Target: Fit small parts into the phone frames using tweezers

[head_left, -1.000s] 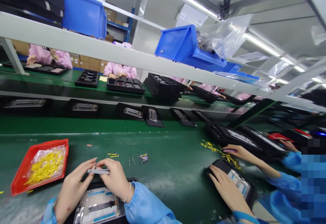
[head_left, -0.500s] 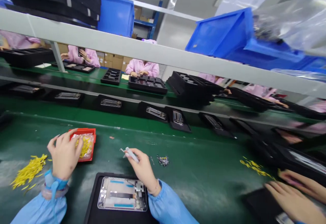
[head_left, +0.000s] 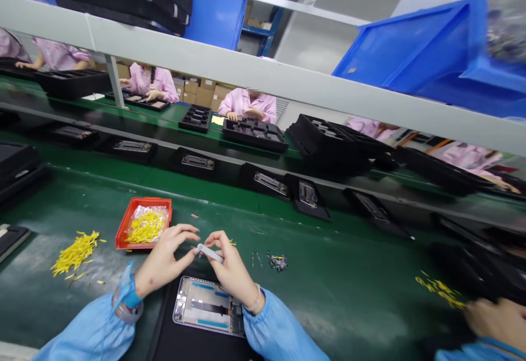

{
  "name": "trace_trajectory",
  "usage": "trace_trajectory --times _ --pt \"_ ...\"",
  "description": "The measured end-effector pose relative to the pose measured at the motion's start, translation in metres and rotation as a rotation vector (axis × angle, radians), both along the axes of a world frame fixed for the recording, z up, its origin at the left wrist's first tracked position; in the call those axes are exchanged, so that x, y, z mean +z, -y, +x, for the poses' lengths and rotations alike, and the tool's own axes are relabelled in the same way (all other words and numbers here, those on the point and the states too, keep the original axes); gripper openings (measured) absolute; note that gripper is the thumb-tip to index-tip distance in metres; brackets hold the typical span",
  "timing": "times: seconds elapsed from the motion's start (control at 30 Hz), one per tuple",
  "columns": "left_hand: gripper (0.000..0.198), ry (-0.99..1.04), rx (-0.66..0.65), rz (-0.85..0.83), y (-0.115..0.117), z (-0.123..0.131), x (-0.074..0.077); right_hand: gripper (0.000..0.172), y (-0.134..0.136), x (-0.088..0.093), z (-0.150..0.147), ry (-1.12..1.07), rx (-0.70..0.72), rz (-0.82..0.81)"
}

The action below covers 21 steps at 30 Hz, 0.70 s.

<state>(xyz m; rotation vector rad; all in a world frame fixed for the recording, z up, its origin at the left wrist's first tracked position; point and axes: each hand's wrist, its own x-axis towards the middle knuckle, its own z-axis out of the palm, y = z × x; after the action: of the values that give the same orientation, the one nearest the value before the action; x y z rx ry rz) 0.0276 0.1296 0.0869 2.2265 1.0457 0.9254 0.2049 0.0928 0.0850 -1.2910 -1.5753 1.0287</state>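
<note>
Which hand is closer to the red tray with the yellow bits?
Left. The left hand is right by the near right corner of the red tray; the right hand, holding a grey tool, is farther right.

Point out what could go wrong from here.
The grey tool in the right hand might slip and drop onto the open device nearby. The loose yellow pieces lie outside the red tray, so the left sleeve could scatter them. The small metal parts, also loose, could get knocked about.

Green bench [head_left: 349,273], red tray [head_left: 122,230], yellow slivers [head_left: 78,252]; pale grey tool [head_left: 211,253]; silvery device [head_left: 201,310] with blue strips [head_left: 212,323]; black pad [head_left: 193,344]; light-blue sleeves [head_left: 283,328], pink smocks [head_left: 265,107].
</note>
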Motion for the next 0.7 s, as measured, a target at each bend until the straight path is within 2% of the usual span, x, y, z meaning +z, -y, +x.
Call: trace_trajectory --times 0.07,0.13,0.23,0.3,0.47,0.7 --pt "0.018 0.014 -0.027 -0.065 0.001 0.003 -0.002 0.021 -0.001 0.001 -0.002 0.048 0.009 0.020" --pt "0.020 0.038 -0.022 -0.088 0.000 0.003 -0.005 0.024 -0.002 0.002 -0.003 0.122 -0.041 0.062" --pt "0.019 0.070 0.006 -0.084 -0.001 0.003 -0.007 0.017 -0.001 0.002 -0.005 0.294 -0.156 0.213" --pt "0.019 0.070 0.012 -0.077 -0.001 0.004 -0.007 0.014 0.000 0.002 -0.007 0.423 -0.178 0.301" --pt "0.022 -0.003 0.007 -0.011 0.005 0.007 -0.008 0.022 0.001 0.002 -0.013 0.701 -0.107 0.325" --pt "0.024 -0.170 0.061 0.182 0.006 0.007 -0.012 0.024 -0.006 0.006 -0.014 0.851 0.003 0.346"
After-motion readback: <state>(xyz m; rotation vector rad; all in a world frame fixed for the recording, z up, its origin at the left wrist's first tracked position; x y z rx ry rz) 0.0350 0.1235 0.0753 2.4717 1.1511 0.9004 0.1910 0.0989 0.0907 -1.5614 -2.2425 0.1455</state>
